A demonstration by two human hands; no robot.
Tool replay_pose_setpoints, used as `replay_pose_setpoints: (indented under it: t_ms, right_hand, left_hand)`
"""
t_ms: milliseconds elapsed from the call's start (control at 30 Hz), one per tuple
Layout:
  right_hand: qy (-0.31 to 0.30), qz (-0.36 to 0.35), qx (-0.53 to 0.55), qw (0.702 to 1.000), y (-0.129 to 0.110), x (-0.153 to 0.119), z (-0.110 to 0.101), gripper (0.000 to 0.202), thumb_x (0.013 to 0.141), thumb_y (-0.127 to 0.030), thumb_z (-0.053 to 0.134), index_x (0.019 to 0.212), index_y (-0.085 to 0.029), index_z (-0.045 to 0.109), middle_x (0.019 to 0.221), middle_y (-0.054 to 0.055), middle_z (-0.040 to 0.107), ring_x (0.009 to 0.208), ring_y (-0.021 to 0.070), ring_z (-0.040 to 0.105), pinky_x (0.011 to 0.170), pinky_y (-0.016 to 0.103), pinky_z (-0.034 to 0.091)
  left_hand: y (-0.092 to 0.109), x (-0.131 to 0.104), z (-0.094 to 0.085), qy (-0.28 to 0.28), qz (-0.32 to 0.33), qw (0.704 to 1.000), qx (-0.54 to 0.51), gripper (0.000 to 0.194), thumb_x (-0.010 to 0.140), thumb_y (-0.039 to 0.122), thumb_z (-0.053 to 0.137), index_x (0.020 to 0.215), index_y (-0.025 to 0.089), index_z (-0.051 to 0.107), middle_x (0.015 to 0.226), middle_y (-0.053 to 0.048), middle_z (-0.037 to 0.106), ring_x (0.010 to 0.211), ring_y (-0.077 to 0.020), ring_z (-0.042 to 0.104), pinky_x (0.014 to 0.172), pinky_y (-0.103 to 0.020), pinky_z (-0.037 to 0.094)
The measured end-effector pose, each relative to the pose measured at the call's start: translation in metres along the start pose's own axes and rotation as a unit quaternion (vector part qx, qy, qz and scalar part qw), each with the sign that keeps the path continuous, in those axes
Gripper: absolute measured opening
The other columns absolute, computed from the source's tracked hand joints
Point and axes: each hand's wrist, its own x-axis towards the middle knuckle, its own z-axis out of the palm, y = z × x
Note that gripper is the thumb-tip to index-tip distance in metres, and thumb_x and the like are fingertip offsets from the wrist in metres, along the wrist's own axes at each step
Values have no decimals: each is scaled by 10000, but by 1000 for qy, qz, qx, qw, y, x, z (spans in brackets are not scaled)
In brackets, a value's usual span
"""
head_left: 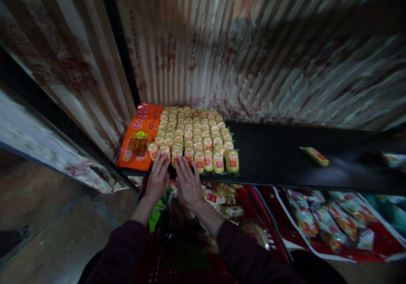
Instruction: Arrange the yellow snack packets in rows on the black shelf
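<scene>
Rows of small yellow wrapped snack cakes with red-and-white labels stand packed on a black shelf. My left hand lies with its fingers stretched against the front row, near the left end. Just to its right, my right hand has its fingers extended against the fronts of neighbouring cakes. Neither hand is wrapped round a cake. Orange snack packets are lined up at the left, beside the cakes.
One wrapped cake lies alone farther right on the shelf. Below the shelf edge are a red basket with assorted packages and a red tray of white-and-orange bags. Striped sheeting hangs behind, and a dark post rises at the left.
</scene>
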Motion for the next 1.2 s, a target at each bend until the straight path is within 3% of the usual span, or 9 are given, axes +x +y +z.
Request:
replay_pose_setpoints:
  t_ms: [333, 700, 933, 1200]
  right_hand:
    - [3, -2, 6, 1000, 1, 1, 2, 641, 850, -81, 364, 1471, -95, 205, 1524, 127, 276, 1436, 239, 169, 1154, 523, 169]
    - [7, -2, 8, 1000, 0, 3, 0, 575, 847, -79, 370, 1421, -80, 334, 1496, 135, 340, 1436, 235, 168, 1154, 526, 172]
    - [17, -12, 13, 1000, 3, -2, -1, 622, 849, -81, 359, 1460, -100, 245, 1511, 127, 311, 1438, 237, 159, 1152, 524, 192]
    - [67, 89, -44, 993, 28, -12, -11, 618, 905, -182, 408, 1484, -183, 195, 1541, 105, 247, 1446, 276, 96, 1132, 537, 209]
  left_hand:
    - [-2, 0, 2, 3, -6, 1000, -5, 552, 788, -20, 390, 1307, 152, 461, 1441, -148, 409, 1426, -281, 180, 1097, -521, 361]
    - [7, -2, 4, -25, 15, 999, 25, 667, 834, 31, 384, 1462, 221, 263, 1466, -127, 391, 1427, -272, 181, 1099, -542, 301]
    - [12, 0, 8, -12, 23, 999, 33, 662, 851, 46, 369, 1478, 193, 212, 1449, -148, 409, 1423, -257, 199, 1103, -534, 299]
    - [12, -2, 11, -17, 12, 999, 37, 638, 866, 95, 422, 1468, 183, 232, 1465, -156, 383, 1422, -270, 203, 1098, -532, 301]
